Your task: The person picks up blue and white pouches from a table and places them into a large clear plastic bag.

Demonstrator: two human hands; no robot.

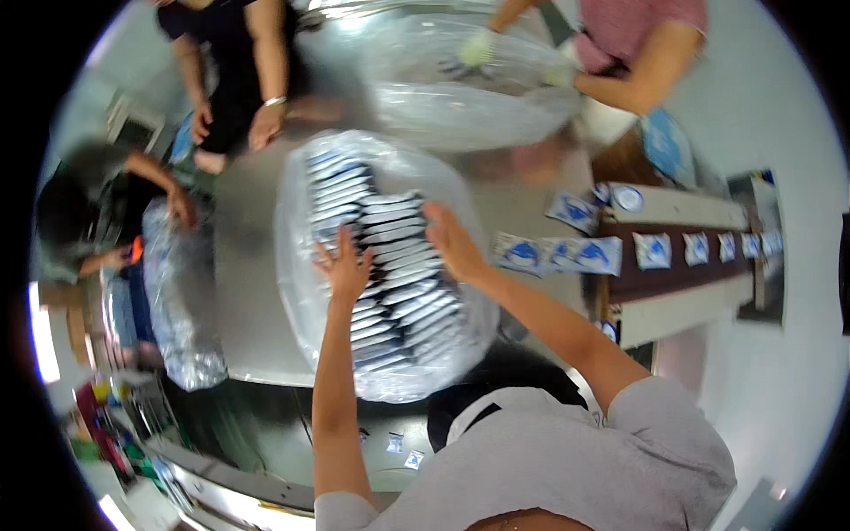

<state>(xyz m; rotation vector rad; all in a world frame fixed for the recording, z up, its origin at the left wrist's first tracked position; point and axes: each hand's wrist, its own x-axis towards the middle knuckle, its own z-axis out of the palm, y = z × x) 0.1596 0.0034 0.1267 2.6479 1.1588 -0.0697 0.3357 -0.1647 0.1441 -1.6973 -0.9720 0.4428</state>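
Observation:
A clear plastic bag (297,230) lies spread on the metal table in front of me. Rows of small white-and-blue packets (394,234) stand packed on edge in it, in two columns side by side. My left hand (347,267) rests over the left column with its fingers spread. Along the right side of the other column, my right hand (453,243) lies flat against the packet ends, fingers stretched out. Neither hand grips a packet. My forearms hide part of the bag's lower edges.
A conveyor (682,252) carries a line of packets from the right; several loose packets (598,256) lie at its end. Across the metal table (252,265), a gloved person handles another clear bag (469,115). Two more people are at the left, beside a filled bag (181,301).

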